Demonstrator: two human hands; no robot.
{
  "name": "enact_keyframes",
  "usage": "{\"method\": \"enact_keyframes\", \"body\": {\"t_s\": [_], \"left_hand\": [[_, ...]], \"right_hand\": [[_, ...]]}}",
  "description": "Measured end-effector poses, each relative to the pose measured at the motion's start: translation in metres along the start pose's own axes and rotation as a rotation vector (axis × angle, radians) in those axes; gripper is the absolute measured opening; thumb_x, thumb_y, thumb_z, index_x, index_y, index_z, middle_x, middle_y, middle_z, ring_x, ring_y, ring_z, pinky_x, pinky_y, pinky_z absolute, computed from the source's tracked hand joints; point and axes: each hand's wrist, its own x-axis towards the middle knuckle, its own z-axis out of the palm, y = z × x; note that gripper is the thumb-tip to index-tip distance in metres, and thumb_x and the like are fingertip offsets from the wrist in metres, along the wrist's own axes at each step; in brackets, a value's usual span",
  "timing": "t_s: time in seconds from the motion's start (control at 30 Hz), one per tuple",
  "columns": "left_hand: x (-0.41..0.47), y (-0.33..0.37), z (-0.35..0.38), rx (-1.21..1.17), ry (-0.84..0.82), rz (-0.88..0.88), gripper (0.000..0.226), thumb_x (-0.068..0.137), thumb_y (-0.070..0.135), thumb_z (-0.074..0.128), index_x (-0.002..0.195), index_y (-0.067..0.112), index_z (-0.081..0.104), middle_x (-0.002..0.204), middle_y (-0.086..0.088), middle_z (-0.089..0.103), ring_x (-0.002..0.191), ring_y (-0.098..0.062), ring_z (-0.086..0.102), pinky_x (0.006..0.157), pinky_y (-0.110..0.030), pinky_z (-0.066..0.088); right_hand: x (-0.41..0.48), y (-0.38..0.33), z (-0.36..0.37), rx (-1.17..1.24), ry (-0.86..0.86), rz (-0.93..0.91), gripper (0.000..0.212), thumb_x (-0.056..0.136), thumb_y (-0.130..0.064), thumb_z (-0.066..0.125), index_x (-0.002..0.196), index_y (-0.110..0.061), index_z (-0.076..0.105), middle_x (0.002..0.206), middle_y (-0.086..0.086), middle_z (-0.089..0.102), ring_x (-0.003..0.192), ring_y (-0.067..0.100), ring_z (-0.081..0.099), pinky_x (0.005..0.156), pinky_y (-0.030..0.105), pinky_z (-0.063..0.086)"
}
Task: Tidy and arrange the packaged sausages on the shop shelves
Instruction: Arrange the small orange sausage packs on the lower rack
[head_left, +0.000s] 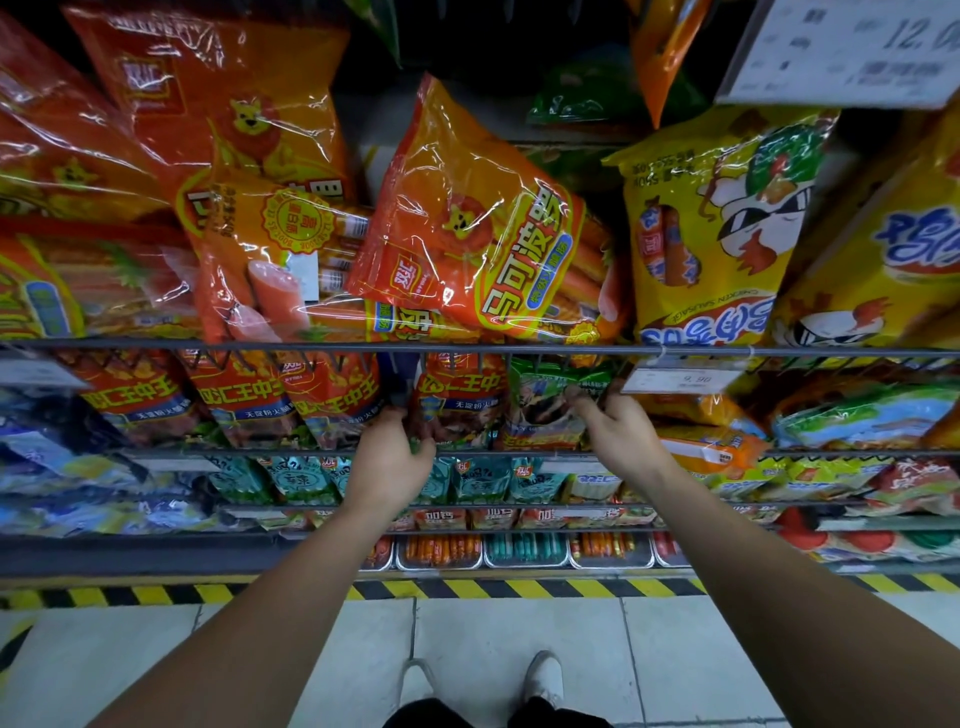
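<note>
Left hand (390, 453) of yours grips the red sausage pack (460, 397) at the shelf (260, 453) front edge; right hand (621, 428) pinches the green pack (550, 402) just beside it. Exact contact hidden behind packs.

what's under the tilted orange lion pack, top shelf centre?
The tilted orange lion pack lies on a second orange pack of like print; only that one's lower strip shows above the wire rail. Whatever lies deeper is covered.
</note>
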Motion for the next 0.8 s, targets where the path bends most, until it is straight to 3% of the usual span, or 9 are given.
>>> {"method": "enact_keyframes", "body": {"t_s": [0.23, 0.3, 0.33, 0.37, 0.4, 0.53, 0.6, 0.7, 0.8], "left_hand": [[-0.011, 0.01, 0.002, -0.024, 0.015, 0.078, 0.026, 0.093, 0.025, 0.062, 0.114, 0.01, 0.056, 0.105, -0.004, 0.06, 0.088, -0.019, 0.058, 0.078, -0.038, 0.053], [-0.015, 0.016, 0.004, -0.019, 0.019, 0.098, 0.028, 0.094, 0.026, 0.061, 0.117, 0.011, 0.055, 0.106, -0.003, 0.058, 0.087, -0.019, 0.058, 0.078, -0.04, 0.054], [-0.017, 0.019, 0.005, -0.015, 0.017, 0.106, 0.028, 0.094, 0.027, 0.061, 0.118, 0.013, 0.055, 0.109, -0.002, 0.059, 0.089, -0.02, 0.06, 0.08, -0.04, 0.054], [-0.018, 0.021, 0.006, -0.014, 0.005, 0.111, 0.03, 0.094, 0.028, 0.061, 0.12, 0.014, 0.055, 0.114, -0.002, 0.058, 0.095, -0.02, 0.06, 0.083, -0.038, 0.053], [-0.019, 0.023, 0.008, -0.022, -0.021, 0.115, 0.033, 0.094, 0.029, 0.061, 0.122, 0.014, 0.055, 0.119, -0.002, 0.058, 0.101, -0.021, 0.06, 0.086, -0.036, 0.052], [-0.022, 0.031, 0.017, -0.07, -0.161, 0.103, 0.041, 0.094, 0.028, 0.063, 0.131, 0.013, 0.052, 0.124, -0.004, 0.059, 0.101, -0.019, 0.061, 0.088, -0.033, 0.05], [-0.022, 0.033, 0.022, -0.097, -0.21, 0.081, 0.048, 0.092, 0.029, 0.065, 0.134, 0.015, 0.049, 0.126, -0.004, 0.058, 0.105, -0.021, 0.06, 0.091, -0.035, 0.05], [-0.023, 0.035, 0.028, -0.143, -0.295, 0.053, 0.057, 0.088, 0.03, 0.071, 0.137, 0.015, 0.045, 0.127, -0.003, 0.057, 0.115, -0.022, 0.057, 0.097, -0.037, 0.049], [-0.028, 0.034, 0.03, -0.264, -0.356, 0.021, 0.055, 0.081, 0.025, 0.079, 0.128, 0.02, 0.049, 0.113, 0.004, 0.06, 0.111, -0.02, 0.058, 0.095, -0.036, 0.049]], "right_hand": [[-0.01, -0.003, 0.0, -0.013, 0.017, -0.029, 0.052, 0.103, -0.035, 0.049, 0.06, -0.013, 0.029, 0.048, -0.001, 0.022, 0.04, 0.012, 0.022, 0.046, 0.024, 0.02], [-0.021, -0.001, 0.002, -0.039, 0.057, -0.048, 0.042, 0.102, -0.037, 0.05, 0.073, -0.009, 0.038, 0.063, 0.005, 0.032, 0.055, 0.017, 0.034, 0.056, 0.032, 0.029], [-0.026, 0.001, 0.003, -0.041, 0.069, -0.043, 0.035, 0.102, -0.035, 0.05, 0.083, -0.006, 0.043, 0.083, -0.007, 0.013, 0.065, 0.021, 0.04, 0.062, 0.039, 0.032], [-0.031, 0.005, 0.005, -0.033, 0.068, -0.034, 0.029, 0.102, -0.033, 0.05, 0.09, -0.007, 0.045, 0.111, 0.019, 0.043, 0.07, 0.021, 0.041, 0.066, 0.039, 0.034], [-0.037, 0.007, 0.006, -0.025, 0.077, -0.04, 0.025, 0.102, -0.03, 0.051, 0.089, -0.01, 0.043, 0.076, 0.005, 0.037, 0.067, 0.018, 0.038, 0.064, 0.032, 0.033], [-0.051, 0.016, 0.008, 0.003, 0.145, -0.045, 0.031, 0.1, -0.028, 0.054, 0.082, -0.01, 0.038, 0.072, 0.001, 0.028, 0.061, 0.012, 0.028, 0.052, 0.024, 0.027], [-0.058, 0.019, 0.009, 0.044, 0.147, -0.044, 0.031, 0.099, -0.031, 0.055, 0.082, -0.011, 0.038, 0.069, 0.007, 0.033, 0.058, 0.016, 0.035, 0.054, 0.025, 0.035], [-0.071, 0.02, 0.008, 0.118, 0.102, -0.071, 0.052, 0.092, -0.057, 0.052, 0.104, -0.006, 0.047, 0.095, 0.034, 0.054, 0.088, 0.048, 0.057, 0.078, 0.06, 0.052], [-0.079, 0.018, 0.006, 0.162, 0.075, -0.142, 0.033, 0.096, -0.044, 0.056, 0.115, -0.018, 0.054, 0.106, 0.015, 0.063, 0.101, 0.029, 0.063, 0.087, 0.054, 0.053]]}}
